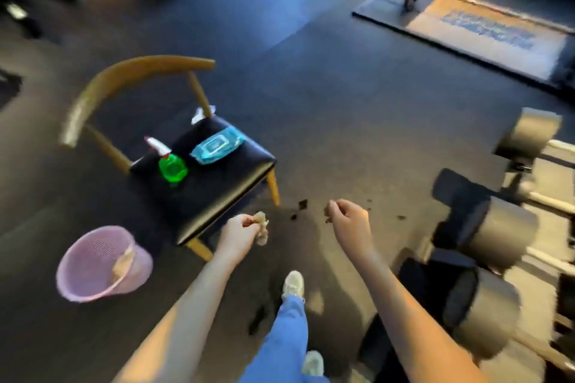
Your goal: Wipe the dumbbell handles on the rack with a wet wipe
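Gripping a crumpled wet wipe (262, 227) (tan-stained, bunched into a wad), the left hand (239, 236) hangs over the floor near centre. Right hand (350, 219): fingers curled; whether they pinch anything, cannot tell. Dumbbells (504, 227) lie on the rack (560, 146) at 4 o'clock, blurred. Pink bin (93, 274) at 8 o'clock — another tan crumpled sheet (124, 261) inside.

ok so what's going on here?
A person stands in a gym between a chair and racked dumbbells. The left hand grips a crumpled wipe. The right hand is curled, and it is unclear whether it holds anything. A wipes pack and a green spray bottle sit on the chair seat. A pink bin stands on the floor nearby.
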`<state>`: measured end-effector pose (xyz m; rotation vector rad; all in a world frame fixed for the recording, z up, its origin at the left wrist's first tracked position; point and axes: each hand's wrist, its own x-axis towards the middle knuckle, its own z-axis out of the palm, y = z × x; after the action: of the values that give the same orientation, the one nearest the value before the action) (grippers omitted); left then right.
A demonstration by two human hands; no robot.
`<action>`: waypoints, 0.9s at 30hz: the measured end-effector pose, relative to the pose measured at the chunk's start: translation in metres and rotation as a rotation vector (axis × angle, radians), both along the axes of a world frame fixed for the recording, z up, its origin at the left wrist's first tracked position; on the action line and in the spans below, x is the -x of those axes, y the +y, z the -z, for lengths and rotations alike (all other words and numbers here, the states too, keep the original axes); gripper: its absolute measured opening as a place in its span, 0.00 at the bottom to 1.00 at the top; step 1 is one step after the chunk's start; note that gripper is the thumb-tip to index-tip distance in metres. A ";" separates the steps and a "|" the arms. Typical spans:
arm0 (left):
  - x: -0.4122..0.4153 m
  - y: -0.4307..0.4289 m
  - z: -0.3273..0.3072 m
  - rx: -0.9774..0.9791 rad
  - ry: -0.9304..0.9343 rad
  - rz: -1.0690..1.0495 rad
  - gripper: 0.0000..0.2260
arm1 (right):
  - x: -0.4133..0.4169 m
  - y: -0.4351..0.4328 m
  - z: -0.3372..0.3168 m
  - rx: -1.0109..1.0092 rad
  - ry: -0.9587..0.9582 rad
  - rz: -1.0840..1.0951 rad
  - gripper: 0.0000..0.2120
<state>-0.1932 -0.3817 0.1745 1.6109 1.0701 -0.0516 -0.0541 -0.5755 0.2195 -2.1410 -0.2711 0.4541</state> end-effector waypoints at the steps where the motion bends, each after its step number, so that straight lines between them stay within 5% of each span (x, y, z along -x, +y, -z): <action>1: 0.028 0.010 0.012 -0.002 0.037 -0.038 0.02 | 0.019 0.016 0.004 0.018 0.043 -0.055 0.18; 11: 0.207 0.119 -0.011 -0.020 -0.032 -0.613 0.05 | 0.160 0.166 0.001 0.042 0.206 -0.471 0.15; 15: 0.263 0.183 0.001 -0.103 0.079 -0.740 0.05 | 0.215 0.246 0.019 0.018 0.229 -0.533 0.15; 21: 0.339 0.317 0.043 -0.088 0.304 -0.710 0.13 | 0.284 0.370 0.036 0.031 0.273 -0.490 0.12; 27: 0.353 0.424 0.065 0.126 0.274 -0.568 0.13 | 0.308 0.464 0.040 0.000 0.294 -0.377 0.12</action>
<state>-0.5459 0.0420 0.1095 1.1598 1.6705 0.0411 -0.3621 -0.1110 0.1792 -1.9910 -0.5080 0.9751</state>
